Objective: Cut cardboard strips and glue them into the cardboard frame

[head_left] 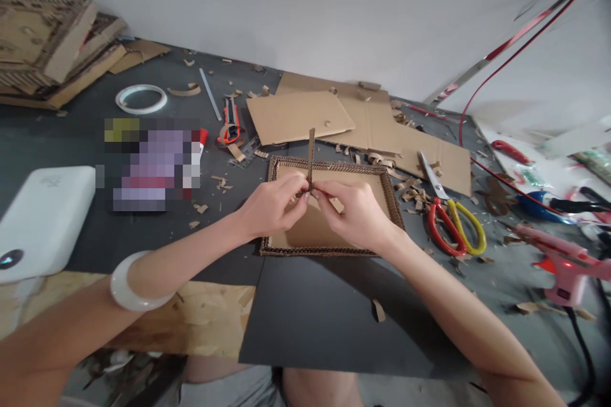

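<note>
Both hands busy at the same spot. Left hand (282,205): thumb and finger pinched on the lower end of 1 narrow corrugated cardboard strip (312,149). Right hand (353,210): fingertips closed on that same end, from the other side. Strip stands nearly upright above the fingers, top free; whether its foot touches anything is hidden by them

Beneath the fingers: rectangular cardboard tray with corrugated rim (392,200). Beyond them: flat cardboard sheets (296,117). Left and farther out: orange utility knife (231,121), glue stick (210,94), roll of tape (163,100). Right: scissors (442,194) with 1 red and 1 yellow handle loop, then pink hot glue gun (568,267), well apart

Handling (judged): strip very light, dry, not slippery; bendy across its flat face, stiffer edgewise. Hard squeezing would likely crush the flutes, sharp bending crease it. Best hold: light pinch on the flat faces, close to the end being worked, 2nd pinch just beside it for steadiness
</note>
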Action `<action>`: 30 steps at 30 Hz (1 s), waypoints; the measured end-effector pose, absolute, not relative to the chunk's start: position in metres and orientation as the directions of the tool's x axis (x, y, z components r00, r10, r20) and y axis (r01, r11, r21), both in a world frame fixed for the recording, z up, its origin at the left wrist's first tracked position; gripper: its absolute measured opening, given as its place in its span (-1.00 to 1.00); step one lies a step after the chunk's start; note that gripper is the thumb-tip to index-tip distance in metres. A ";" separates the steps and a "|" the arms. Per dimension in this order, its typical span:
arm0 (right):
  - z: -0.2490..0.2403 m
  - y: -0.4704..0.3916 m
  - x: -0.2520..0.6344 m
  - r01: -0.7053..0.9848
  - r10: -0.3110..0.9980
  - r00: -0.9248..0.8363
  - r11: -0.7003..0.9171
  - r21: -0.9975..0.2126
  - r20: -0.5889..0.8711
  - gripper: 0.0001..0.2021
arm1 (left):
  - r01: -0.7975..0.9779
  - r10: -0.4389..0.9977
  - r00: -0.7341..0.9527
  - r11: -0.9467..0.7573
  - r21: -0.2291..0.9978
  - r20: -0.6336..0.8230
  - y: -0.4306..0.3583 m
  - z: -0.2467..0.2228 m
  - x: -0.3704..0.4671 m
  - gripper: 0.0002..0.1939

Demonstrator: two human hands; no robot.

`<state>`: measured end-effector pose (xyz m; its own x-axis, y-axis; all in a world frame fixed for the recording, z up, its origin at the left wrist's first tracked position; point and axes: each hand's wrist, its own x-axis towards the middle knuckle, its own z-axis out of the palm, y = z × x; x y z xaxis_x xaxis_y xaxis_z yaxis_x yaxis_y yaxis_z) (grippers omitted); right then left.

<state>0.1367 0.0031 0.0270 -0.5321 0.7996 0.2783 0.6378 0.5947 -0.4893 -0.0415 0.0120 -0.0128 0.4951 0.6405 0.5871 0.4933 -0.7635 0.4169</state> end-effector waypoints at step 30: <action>0.029 0.015 0.141 0.010 0.833 -0.520 -0.216 -0.976 -0.190 -0.84 | 0.507 0.609 0.492 -0.781 0.364 0.622 0.009 -0.010 -0.041 -0.93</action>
<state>0.1406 0.0151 0.0289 -0.5200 0.8328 -0.1900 0.0103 -0.2163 -0.9763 -0.0406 0.0093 -0.0104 0.4918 0.6094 0.6219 0.5074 -0.7810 0.3641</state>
